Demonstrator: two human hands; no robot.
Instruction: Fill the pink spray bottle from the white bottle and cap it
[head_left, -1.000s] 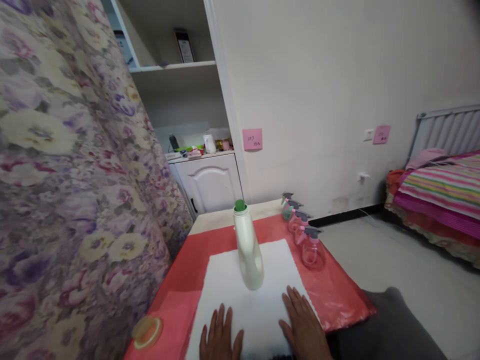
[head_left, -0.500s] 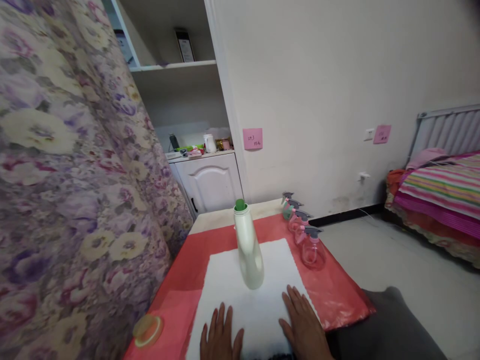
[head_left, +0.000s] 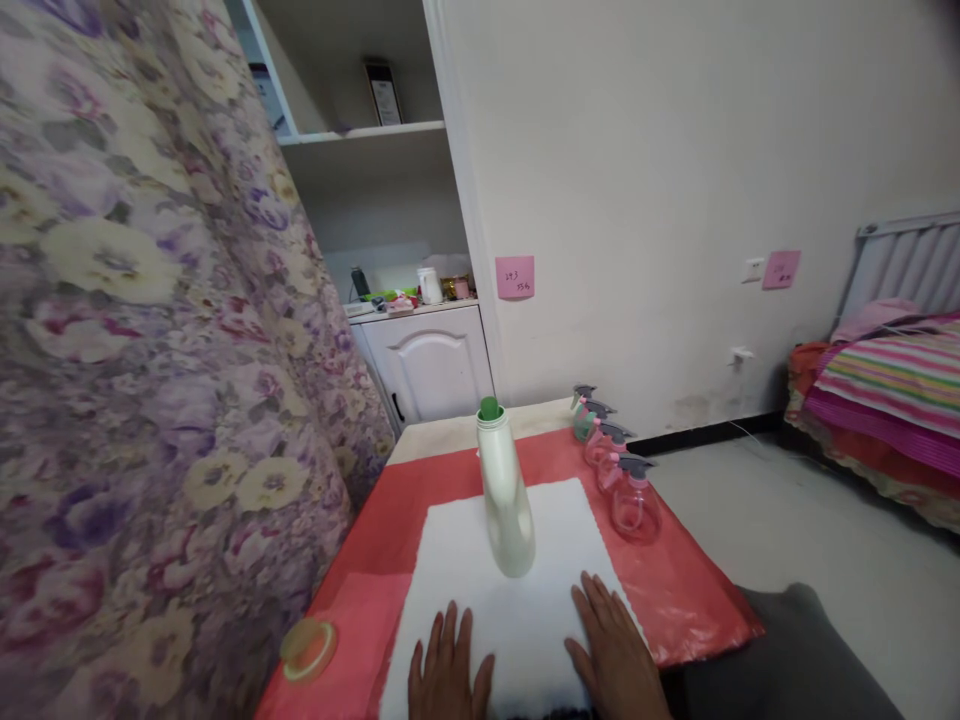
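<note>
My left hand (head_left: 448, 668) lies flat on a white cloth (head_left: 469, 540), its fingers apart. On the cloth's right side my right hand (head_left: 613, 640) also rests palm down, fingers stretched out; neither hand holds anything. Beyond and between them a pale green bottle (head_left: 508, 510) stands upright, touched by neither hand. A darker green piece (head_left: 489, 407) shows at its open-looking neck. To the right, several spray bottles (head_left: 636, 508) stand in a row, the nearer ones pink and a farther one green, with grey trigger heads. A round tape roll (head_left: 308, 650) sits left of my left hand.
A red covering (head_left: 375, 530) spreads over the table under the cloth. A floral curtain (head_left: 187, 400) hangs close along the left. Behind stand a white cabinet (head_left: 435, 365) and a wall with pink notes (head_left: 515, 277). A dark grey seat (head_left: 795, 650) is at lower right, a bed (head_left: 892, 400) farther right.
The whole view has shifted slightly, so things appear a little farther right. Both hands stay flat on the cloth, and the bottle stands in the same place.
</note>
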